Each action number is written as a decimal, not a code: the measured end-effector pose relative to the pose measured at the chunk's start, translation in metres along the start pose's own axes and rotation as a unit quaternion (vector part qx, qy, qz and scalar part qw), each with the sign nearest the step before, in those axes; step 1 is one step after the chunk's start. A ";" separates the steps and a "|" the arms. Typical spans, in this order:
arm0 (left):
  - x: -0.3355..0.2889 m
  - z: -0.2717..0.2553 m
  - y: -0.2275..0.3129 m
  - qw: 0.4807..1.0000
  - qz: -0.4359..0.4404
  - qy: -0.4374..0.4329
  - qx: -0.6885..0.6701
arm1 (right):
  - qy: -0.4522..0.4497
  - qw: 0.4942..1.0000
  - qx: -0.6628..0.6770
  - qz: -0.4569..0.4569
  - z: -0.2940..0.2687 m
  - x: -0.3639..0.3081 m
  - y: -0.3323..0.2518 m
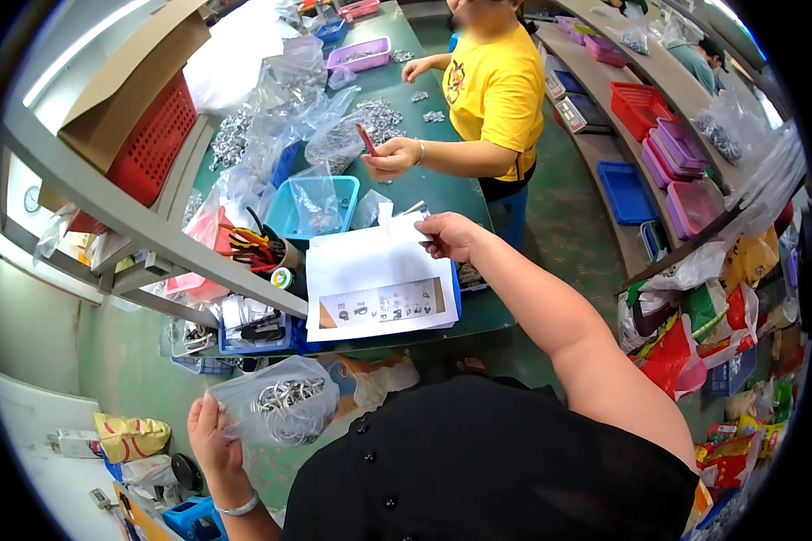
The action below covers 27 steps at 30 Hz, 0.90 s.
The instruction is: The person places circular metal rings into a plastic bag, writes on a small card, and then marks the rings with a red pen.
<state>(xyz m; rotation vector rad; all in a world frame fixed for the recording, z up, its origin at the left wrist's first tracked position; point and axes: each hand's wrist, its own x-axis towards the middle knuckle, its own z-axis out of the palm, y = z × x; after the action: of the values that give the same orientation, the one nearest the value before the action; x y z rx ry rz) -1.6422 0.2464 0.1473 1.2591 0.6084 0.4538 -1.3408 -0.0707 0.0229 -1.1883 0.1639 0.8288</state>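
Note:
My left hand (213, 437) pinches the top corner of a clear plastic bag (284, 401), which hangs in front of the table with silvery metal rings inside. Stretched over the table, my right hand (449, 236) is closed at the upper right corner of a stack of white paper sheets (370, 261). A small white strip stands up beside those fingers; whether they grip it or the sheet's edge is hard to make out. The top sheet bears a printed picture of small parts. Under the stack shows a blue edge.
Across the table (406, 122), a person in a yellow shirt (494, 99) holds out a red pen-like stick (366, 140). A turquoise basket (347, 189), bagged metal parts and a holder of pliers (257, 248) stand behind the papers. A grey shelf post (162, 239) slants across the left.

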 end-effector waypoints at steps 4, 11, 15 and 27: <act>-0.006 -0.001 -0.001 0.998 0.009 0.064 0.011 | -0.064 0.996 -0.026 0.060 0.000 0.027 -0.002; -0.009 0.016 -0.001 0.989 0.012 0.144 0.034 | -0.230 0.968 -0.064 0.074 0.006 0.066 -0.008; -0.008 -0.001 -0.003 0.993 0.013 0.110 0.045 | -0.265 0.958 -0.073 0.080 0.014 0.081 -0.007; -0.002 0.000 -0.003 0.990 -0.001 0.128 0.062 | -0.286 0.951 -0.063 0.102 0.016 0.098 -0.009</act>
<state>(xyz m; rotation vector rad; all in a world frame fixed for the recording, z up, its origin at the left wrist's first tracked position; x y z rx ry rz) -1.6437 0.2445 0.1446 1.3272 0.8656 0.5888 -1.2707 -0.0107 -0.0150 -1.0128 -0.2504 1.3496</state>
